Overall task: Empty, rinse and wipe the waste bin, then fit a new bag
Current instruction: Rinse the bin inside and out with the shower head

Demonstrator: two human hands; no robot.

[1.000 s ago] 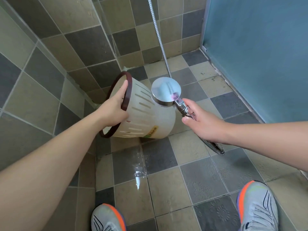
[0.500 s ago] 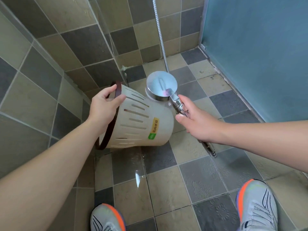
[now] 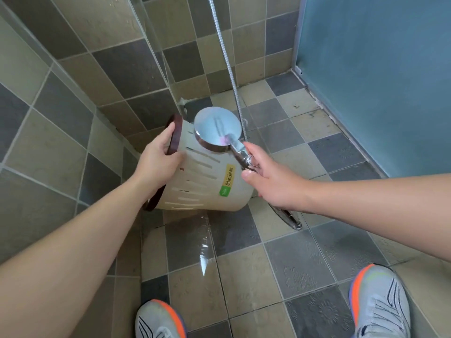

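One view only, worn on your head, wide-angle, looking forward and steeply down into a tiled corner. Your forearms reach in from the lower left and the right edge, near the lens. Your shoes (image 3: 380,303) sit at the bottom edge, the floor (image 3: 249,272) fills the lower half, walls bend at the left and top. No second view to overlap.

On my cream slotted plastic waste bin (image 3: 207,181), a yellow-and-green sticker (image 3: 227,179) reads "时尚纸篓"; the green logo is too small to read.
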